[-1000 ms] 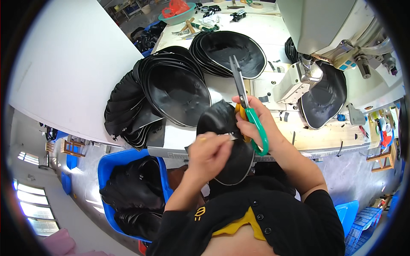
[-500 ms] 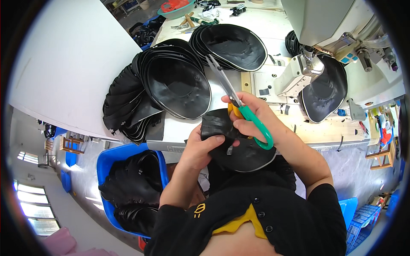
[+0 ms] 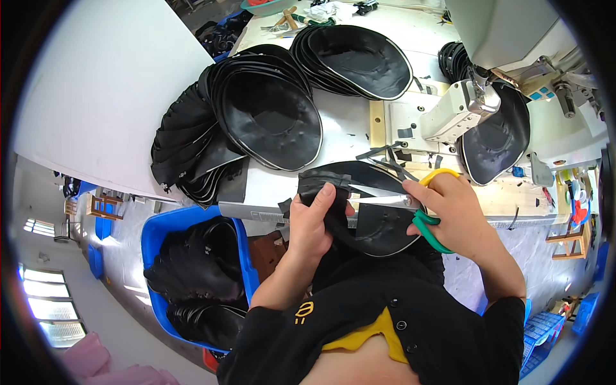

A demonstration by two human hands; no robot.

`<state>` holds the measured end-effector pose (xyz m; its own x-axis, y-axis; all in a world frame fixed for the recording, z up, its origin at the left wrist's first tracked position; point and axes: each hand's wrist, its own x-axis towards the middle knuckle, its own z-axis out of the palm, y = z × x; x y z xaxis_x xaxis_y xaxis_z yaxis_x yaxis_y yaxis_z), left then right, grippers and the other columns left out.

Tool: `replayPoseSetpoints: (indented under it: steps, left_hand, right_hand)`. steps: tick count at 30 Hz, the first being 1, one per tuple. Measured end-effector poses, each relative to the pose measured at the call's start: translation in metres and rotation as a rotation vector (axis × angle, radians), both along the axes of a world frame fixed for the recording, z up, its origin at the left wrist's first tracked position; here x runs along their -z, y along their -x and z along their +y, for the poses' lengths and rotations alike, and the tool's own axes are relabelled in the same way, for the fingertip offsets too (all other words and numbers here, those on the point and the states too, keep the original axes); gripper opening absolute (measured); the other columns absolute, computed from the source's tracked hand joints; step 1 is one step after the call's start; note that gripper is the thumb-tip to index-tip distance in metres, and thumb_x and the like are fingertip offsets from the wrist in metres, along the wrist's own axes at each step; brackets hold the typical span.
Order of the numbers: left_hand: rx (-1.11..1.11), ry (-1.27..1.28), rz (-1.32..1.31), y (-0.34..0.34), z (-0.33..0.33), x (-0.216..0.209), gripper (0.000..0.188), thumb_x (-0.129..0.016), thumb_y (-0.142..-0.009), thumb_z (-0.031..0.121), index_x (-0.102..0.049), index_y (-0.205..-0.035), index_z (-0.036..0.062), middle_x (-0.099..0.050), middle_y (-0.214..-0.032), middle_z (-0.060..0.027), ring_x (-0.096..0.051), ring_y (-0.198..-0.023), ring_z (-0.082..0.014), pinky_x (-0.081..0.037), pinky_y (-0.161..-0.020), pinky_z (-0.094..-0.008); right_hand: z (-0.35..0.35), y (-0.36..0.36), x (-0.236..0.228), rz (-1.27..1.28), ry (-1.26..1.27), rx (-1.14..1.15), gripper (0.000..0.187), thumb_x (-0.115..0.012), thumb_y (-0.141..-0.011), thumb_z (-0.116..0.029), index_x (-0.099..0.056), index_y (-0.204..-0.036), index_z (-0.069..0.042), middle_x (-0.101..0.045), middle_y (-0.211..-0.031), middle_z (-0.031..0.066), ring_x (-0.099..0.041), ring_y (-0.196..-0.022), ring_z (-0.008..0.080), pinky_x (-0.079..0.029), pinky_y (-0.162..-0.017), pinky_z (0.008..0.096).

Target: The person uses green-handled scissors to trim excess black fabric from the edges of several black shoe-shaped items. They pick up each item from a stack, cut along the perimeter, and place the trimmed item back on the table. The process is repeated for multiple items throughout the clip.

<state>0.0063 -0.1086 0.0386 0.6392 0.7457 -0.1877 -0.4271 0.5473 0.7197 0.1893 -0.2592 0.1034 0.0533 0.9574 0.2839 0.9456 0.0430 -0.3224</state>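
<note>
My left hand pinches the edge of a black leather-like piece, thumb on top, over my lap at the table's front edge. The piece is rounded, with a pale rim line along its lower right. In my right hand is a pair of scissors with one yellow and one green handle. Its blades are spread and point left, their tips close to the folded edge by my left thumb. Thin black strips show just beyond the piece. Fingers of my left hand under the piece are partly hidden.
Stacks of similar black pieces stand on the table at left, with another stack behind. A sewing machine stands at right, a black piece beside it. A blue bin of black pieces sits lower left.
The scissors have swung down from pointing up and away to pointing left at the piece, and their blades have spread. My right hand has moved right and turned; black strips now show beyond the piece.
</note>
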Motion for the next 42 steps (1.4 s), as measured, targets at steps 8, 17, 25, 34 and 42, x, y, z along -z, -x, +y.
replayPoseSetpoints:
  steps: [8, 17, 25, 34, 42]
  left_hand:
    - [0.006, -0.15, -0.004, 0.0, -0.013, -0.004, 0.026, -0.067, -0.081, 0.009, -0.056, -0.101, -0.0031, -0.063, -0.085, -0.0115, -0.062, -0.068, -0.0199, -0.053, -0.062, -0.0316]
    - [0.0, -0.23, 0.048, 0.002, -0.017, -0.011, 0.029, -0.068, -0.079, 0.007, -0.055, -0.103, -0.0035, -0.062, -0.082, -0.0115, -0.061, -0.069, -0.019, -0.051, -0.063, -0.0304]
    - [0.098, -0.248, 0.022, 0.005, -0.017, -0.01, 0.025, -0.066, -0.08, 0.0, -0.057, -0.103, -0.0036, -0.064, -0.091, -0.012, -0.063, -0.074, -0.0192, -0.053, -0.068, -0.0312]
    - [0.06, -0.267, 0.063, 0.007, -0.018, -0.016, 0.027, -0.058, -0.085, 0.003, -0.05, -0.109, -0.0051, -0.063, -0.094, -0.016, -0.065, -0.075, -0.024, -0.056, -0.068, -0.0353]
    - [0.131, -0.357, 0.006, 0.005, -0.026, -0.02, 0.023, -0.054, -0.088, 0.0, -0.05, -0.11, -0.005, -0.062, -0.102, -0.0139, -0.064, -0.085, -0.0218, -0.056, -0.075, -0.0351]
  right_hand:
    - [-0.001, -0.001, -0.006, -0.092, 0.02, 0.009, 0.056, -0.074, -0.068, -0.029, -0.054, -0.117, -0.013, -0.05, -0.079, 0.0066, -0.053, -0.076, 0.0247, -0.039, -0.07, 0.0386]
    - [-0.006, -0.006, -0.004, -0.214, 0.048, -0.026, 0.054, -0.071, -0.071, -0.029, -0.051, -0.119, -0.012, -0.048, -0.075, 0.0061, -0.052, -0.069, 0.0235, -0.04, -0.064, 0.0378]
    - [0.008, -0.009, -0.002, -0.206, -0.125, -0.062, 0.055, -0.073, -0.067, -0.025, -0.054, -0.118, -0.013, -0.046, -0.075, 0.0051, -0.05, -0.067, 0.0218, -0.038, -0.062, 0.0352]
    - [0.007, -0.01, 0.003, -0.251, -0.037, -0.072, 0.051, -0.069, -0.07, -0.022, -0.055, -0.119, -0.015, -0.042, -0.072, 0.0025, -0.048, -0.065, 0.0192, -0.037, -0.061, 0.0346]
    - [0.013, -0.006, -0.002, -0.286, -0.143, -0.057, 0.051, -0.069, -0.069, -0.022, -0.055, -0.118, -0.016, -0.041, -0.071, 0.0026, -0.047, -0.065, 0.0187, -0.036, -0.059, 0.0343]
